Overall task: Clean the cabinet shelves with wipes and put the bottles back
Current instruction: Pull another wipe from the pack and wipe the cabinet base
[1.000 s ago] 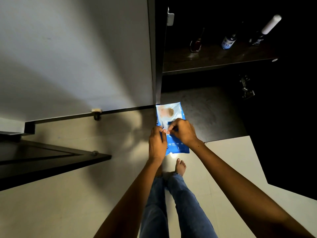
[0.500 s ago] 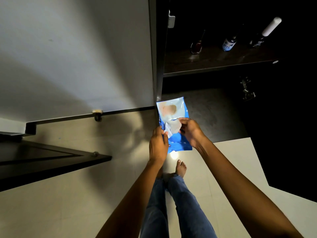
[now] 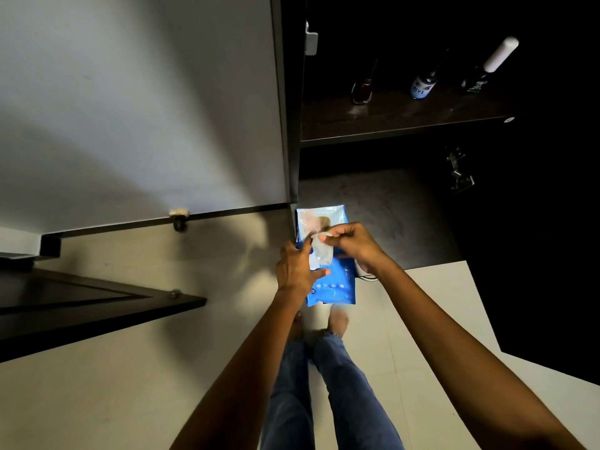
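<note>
A blue pack of wipes point(image 3: 334, 287) is held upright in front of the open dark cabinet. My left hand point(image 3: 297, 269) grips the pack's left side. My right hand point(image 3: 352, 243) pinches a pale wipe point(image 3: 319, 254) that sticks out of the pack's top flap. On the dark upper shelf point(image 3: 389, 125) stand three bottles: a small reddish one point(image 3: 362, 90), one with a blue and white label point(image 3: 422, 86), and a dark one with a long white cap point(image 3: 490, 64). The lower shelf point(image 3: 383, 216) lies dusty behind the pack.
The white cabinet door point(image 3: 146, 108) hangs open to the left, with a small knob point(image 3: 178, 217) at its lower edge. A dark door or panel point(image 3: 97, 306) juts in from the left. Metal hinges point(image 3: 459, 172) sit inside the cabinet. My legs in jeans point(image 3: 324, 384) stand on pale floor tiles.
My right hand has peeled the flap up and drawn a pale wipe out of the pack. The pack has shifted slightly lower while my left hand keeps hold.
</note>
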